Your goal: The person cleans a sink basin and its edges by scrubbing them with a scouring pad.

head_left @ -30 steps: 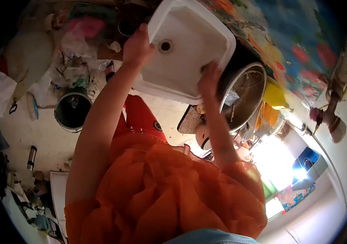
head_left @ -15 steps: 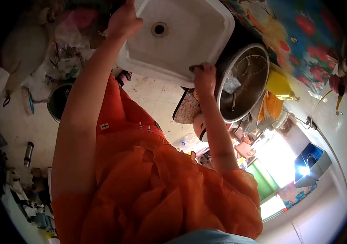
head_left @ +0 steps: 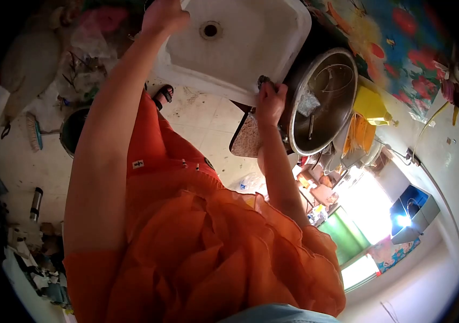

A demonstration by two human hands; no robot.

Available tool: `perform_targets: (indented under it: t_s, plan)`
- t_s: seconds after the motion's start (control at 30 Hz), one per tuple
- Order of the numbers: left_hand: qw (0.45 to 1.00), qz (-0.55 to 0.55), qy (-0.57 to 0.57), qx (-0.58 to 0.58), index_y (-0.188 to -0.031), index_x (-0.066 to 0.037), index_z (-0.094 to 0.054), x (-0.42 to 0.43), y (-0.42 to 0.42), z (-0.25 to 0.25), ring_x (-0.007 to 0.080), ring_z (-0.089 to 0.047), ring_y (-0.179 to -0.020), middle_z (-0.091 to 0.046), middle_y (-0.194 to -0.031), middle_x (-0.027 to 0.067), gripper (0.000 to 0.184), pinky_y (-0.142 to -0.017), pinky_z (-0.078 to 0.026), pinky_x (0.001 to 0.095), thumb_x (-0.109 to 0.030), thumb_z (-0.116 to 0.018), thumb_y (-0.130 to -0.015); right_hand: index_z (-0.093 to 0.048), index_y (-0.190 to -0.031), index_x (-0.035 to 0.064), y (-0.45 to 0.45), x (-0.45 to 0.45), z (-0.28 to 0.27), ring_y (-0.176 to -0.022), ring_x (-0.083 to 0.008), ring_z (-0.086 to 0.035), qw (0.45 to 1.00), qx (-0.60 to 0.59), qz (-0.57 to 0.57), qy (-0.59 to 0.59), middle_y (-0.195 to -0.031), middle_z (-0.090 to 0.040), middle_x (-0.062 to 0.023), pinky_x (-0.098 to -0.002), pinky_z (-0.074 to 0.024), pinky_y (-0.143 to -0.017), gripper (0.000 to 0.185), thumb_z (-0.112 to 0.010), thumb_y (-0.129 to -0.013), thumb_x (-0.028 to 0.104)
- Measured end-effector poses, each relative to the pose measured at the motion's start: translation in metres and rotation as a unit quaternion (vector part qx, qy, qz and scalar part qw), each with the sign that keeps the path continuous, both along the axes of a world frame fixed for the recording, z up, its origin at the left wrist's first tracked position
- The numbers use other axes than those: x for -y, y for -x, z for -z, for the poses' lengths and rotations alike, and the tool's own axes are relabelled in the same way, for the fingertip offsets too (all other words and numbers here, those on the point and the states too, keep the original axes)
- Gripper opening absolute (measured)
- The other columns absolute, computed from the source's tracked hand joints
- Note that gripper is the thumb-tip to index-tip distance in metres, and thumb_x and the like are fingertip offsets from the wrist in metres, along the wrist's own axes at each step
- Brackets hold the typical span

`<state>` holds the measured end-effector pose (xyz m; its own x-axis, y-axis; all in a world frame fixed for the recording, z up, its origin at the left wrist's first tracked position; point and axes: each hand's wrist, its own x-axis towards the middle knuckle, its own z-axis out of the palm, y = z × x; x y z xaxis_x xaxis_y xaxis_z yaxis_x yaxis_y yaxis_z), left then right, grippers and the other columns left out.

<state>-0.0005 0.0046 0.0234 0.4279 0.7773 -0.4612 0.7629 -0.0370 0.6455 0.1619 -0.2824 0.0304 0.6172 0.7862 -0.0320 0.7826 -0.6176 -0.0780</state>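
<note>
A white sink (head_left: 235, 40) with a round drain (head_left: 210, 30) fills the top middle. My right hand (head_left: 271, 104) is at its near right rim, fingers closed on a small dark scrubbing pad (head_left: 263, 80). My left hand (head_left: 165, 17) is at the top edge, beside the sink's left side. It looks closed, with a bit of something dark by it; its fingers are partly cut off, and what it holds is hidden. Just right of my right hand stands a large metal basin (head_left: 323, 102), with a clear crumpled piece (head_left: 308, 103) and a wire loop inside.
A yellow bottle (head_left: 371, 110) and an orange item (head_left: 359, 132) stand beyond the basin. A speckled board (head_left: 245, 137) is below the sink's corner. On the floor to the left are a brush (head_left: 34, 132) and a dark bucket (head_left: 74, 129). Flowered covering (head_left: 396, 48) lines the right wall.
My right hand has turned, and the dark pad now points up from its fingers, slightly farther right. My left hand stays by the sink's left side. The view has shifted a little.
</note>
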Motion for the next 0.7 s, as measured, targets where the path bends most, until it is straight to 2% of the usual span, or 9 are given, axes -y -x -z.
perform_targets:
  t_s: [0.03, 0.17, 0.27, 0.4, 0.43, 0.53, 0.67, 0.7]
  plan:
    - [1.0, -0.006, -0.02, 0.009, -0.115, 0.002, -0.037, -0.002, 0.001, 0.0, 0.0392, -0.052, -0.103, -0.054, -0.106, 0.0258, 0.05, -0.084, -0.044, 0.0461, -0.006, -0.057, -0.07, -0.063, -0.08, 0.0037, 0.007, 0.005, 0.006, -0.072, -0.0333, -0.053, 0.998, 0.041, -0.018, -0.045, -0.085, -0.05, -0.016, -0.0404, -0.0457, -0.063, 0.007, -0.059, -0.078, 0.008]
    - [1.0, -0.001, 0.011, 0.012, -0.124, 0.005, -0.033, -0.004, -0.002, -0.001, 0.0389, -0.052, -0.103, -0.054, -0.107, 0.027, 0.06, -0.085, -0.044, 0.0452, -0.006, -0.056, -0.07, -0.059, -0.074, 0.0017, 0.055, 0.021, 0.002, -0.064, -0.0357, -0.053, 0.989, -0.004, -0.028, -0.145, -0.083, -0.051, -0.0176, -0.0421, -0.0448, -0.055, 0.006, -0.058, -0.077, 0.007]
    - [1.0, -0.001, 0.026, -0.006, -0.13, 0.006, -0.027, -0.006, -0.004, -0.007, 0.0388, -0.052, -0.104, -0.053, -0.108, 0.0273, 0.067, -0.086, -0.044, 0.0441, -0.005, -0.055, -0.07, -0.057, -0.072, 0.0022, 0.007, 0.025, -0.001, -0.066, -0.0349, -0.054, 0.998, 0.017, 0.04, -0.038, -0.082, -0.05, -0.0166, -0.0414, -0.0456, -0.056, 0.006, -0.059, -0.075, 0.007]
    - [1.0, 0.006, -0.003, -0.028, -0.133, 0.006, -0.025, -0.006, -0.006, 0.0, 0.0386, -0.052, -0.105, -0.052, -0.111, 0.0276, 0.07, -0.086, -0.044, 0.043, -0.005, -0.055, -0.071, -0.053, -0.071, 0.0025, 0.03, 0.034, 0.001, -0.066, -0.0362, -0.052, 0.997, 0.042, -0.024, -0.063, -0.082, -0.049, -0.018, -0.042, -0.0449, -0.057, 0.006, -0.056, -0.076, 0.005]
    - [0.999, 0.005, -0.02, -0.036, -0.133, 0.006, -0.025, -0.007, -0.007, 0.002, 0.0384, -0.051, -0.105, -0.052, -0.112, 0.0278, 0.07, -0.087, -0.044, 0.0428, -0.005, -0.055, -0.071, -0.054, -0.072, 0.0036, 0.037, 0.034, 0.0, -0.065, -0.0361, -0.053, 0.997, 0.055, -0.038, -0.033, -0.082, -0.049, -0.0184, -0.0422, -0.046, -0.058, 0.006, -0.056, -0.077, 0.006]
    - [0.999, 0.019, 0.037, -0.025, -0.133, 0.005, -0.024, -0.007, -0.006, -0.013, 0.0381, -0.049, -0.109, -0.05, -0.116, 0.0282, 0.071, -0.088, -0.043, 0.0422, -0.005, -0.055, -0.071, -0.057, -0.075, 0.0041, 0.011, 0.008, -0.001, -0.066, -0.0346, -0.054, 0.995, 0.079, 0.03, 0.06, -0.081, -0.048, -0.0161, -0.0411, -0.0481, -0.06, 0.005, -0.057, -0.078, 0.008]
    - [1.0, -0.013, -0.007, -0.018, -0.131, 0.004, -0.029, -0.009, -0.01, -0.002, 0.0383, -0.05, -0.109, -0.051, -0.115, 0.0276, 0.067, -0.089, -0.043, 0.043, -0.004, -0.054, -0.07, -0.061, -0.076, 0.004, 0.029, 0.026, 0.008, -0.064, -0.0334, -0.055, 0.996, 0.079, -0.005, -0.039, -0.081, -0.05, -0.0163, -0.0407, -0.0479, -0.054, 0.008, -0.058, -0.079, 0.012]
    - [1.0, -0.02, -0.017, -0.004, -0.13, 0.003, -0.03, -0.008, -0.009, 0.003, 0.0386, -0.05, -0.108, -0.051, -0.114, 0.0274, 0.065, -0.089, -0.043, 0.0433, -0.003, -0.054, -0.069, -0.06, -0.078, 0.0038, 0.025, 0.02, 0.005, -0.07, -0.0342, -0.055, 0.998, 0.056, 0.007, -0.024, -0.086, -0.05, -0.0165, -0.0417, -0.0474, -0.058, 0.009, -0.057, -0.079, 0.013]
